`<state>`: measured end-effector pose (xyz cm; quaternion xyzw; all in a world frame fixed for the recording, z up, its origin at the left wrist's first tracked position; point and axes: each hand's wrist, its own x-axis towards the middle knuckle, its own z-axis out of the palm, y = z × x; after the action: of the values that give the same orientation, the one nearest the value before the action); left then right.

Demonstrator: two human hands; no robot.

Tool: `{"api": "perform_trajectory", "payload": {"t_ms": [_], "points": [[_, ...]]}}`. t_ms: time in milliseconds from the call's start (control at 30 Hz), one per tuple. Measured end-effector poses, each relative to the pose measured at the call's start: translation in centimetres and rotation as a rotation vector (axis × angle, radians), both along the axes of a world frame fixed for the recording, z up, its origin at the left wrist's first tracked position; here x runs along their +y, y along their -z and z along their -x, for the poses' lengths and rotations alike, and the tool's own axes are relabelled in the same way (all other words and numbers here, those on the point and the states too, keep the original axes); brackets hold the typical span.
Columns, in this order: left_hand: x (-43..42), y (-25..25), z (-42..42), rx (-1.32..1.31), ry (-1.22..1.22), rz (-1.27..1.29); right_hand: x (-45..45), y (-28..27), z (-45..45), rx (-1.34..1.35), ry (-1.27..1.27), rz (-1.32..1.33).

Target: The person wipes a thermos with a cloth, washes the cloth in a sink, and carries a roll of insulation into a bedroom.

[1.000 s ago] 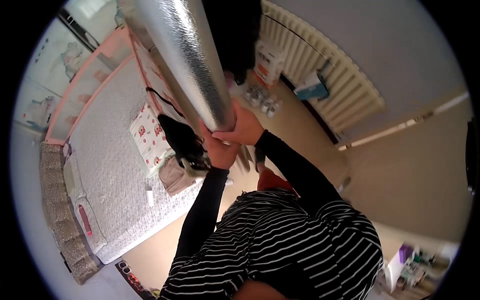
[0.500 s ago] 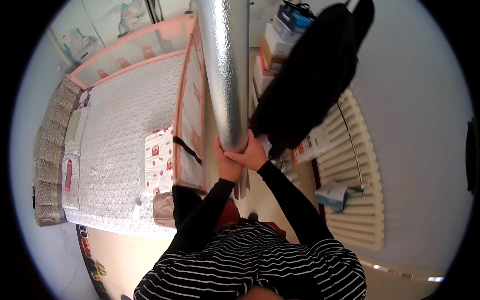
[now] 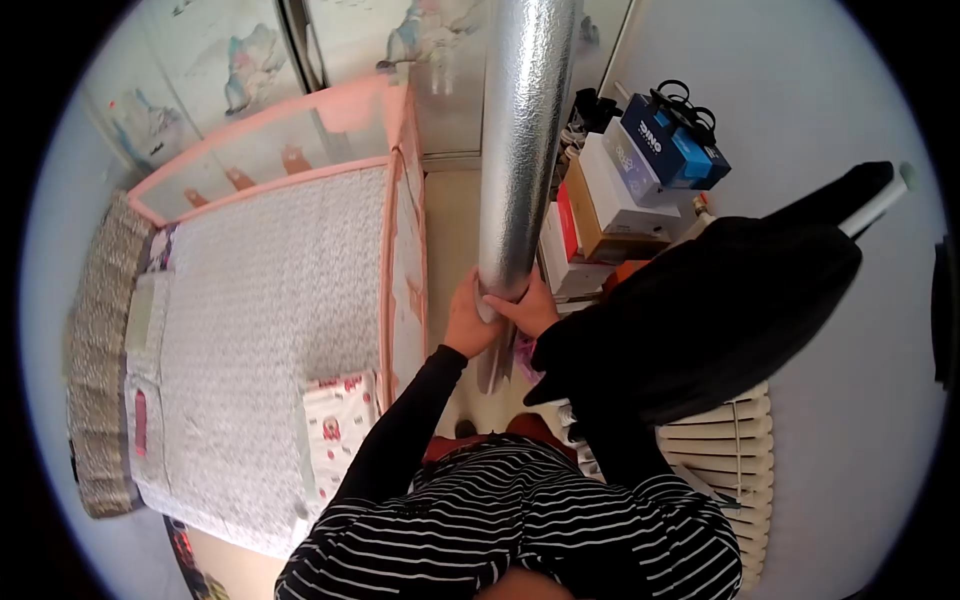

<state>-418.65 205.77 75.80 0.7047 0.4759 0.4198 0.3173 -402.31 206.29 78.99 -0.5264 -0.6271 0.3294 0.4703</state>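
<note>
A tall roll of shiny silver foil sheet (image 3: 527, 140) stands nearly upright in front of me, its top running out of view. My left hand (image 3: 470, 318) wraps round its lower part from the left. Closed on the opposite side is my right hand (image 3: 532, 305), its thumb across the front near the left fingers. Below both hands a narrow end of the roll shows. A large black cloth item (image 3: 710, 310) hangs just right of my right hand and covers part of that forearm.
At left is a bed (image 3: 270, 260) with a pink-edged mesh guard rail (image 3: 402, 220). Several stacked boxes (image 3: 625, 190) stand ahead on the right, near a cream radiator (image 3: 720, 450). Painted wardrobe doors (image 3: 400, 40) form the far side. A strip of floor (image 3: 452, 215) runs between bed and boxes.
The view has advanced toward the wardrobe. The roll, still in both hands, sits farther right in view, and the boxes show more fully. The black cloth item appears lower and farther right.
</note>
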Motion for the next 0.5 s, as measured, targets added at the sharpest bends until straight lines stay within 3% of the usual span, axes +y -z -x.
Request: {"api": "perform_trajectory", "payload": {"t_ms": [133, 267, 367, 500], "points": [[11.8, -0.7, 1.0, -0.216, 0.179, 0.071, 9.7, 0.6, -1.2, -0.095, 0.091, 0.065], [22.3, -5.3, -0.2, -0.229, 0.202, 0.064, 20.1, 2.3, -2.2, -0.148, 0.121, 0.032], [31.8, -6.3, -2.5, -0.133, 0.19, -0.06, 28.4, 3.5, -3.2, -0.171, 0.112, 0.091], [43.5, -7.5, -4.9, -0.164, 0.165, 0.001, 40.1, 4.5, -3.8, -0.241, 0.071, 0.187]]}}
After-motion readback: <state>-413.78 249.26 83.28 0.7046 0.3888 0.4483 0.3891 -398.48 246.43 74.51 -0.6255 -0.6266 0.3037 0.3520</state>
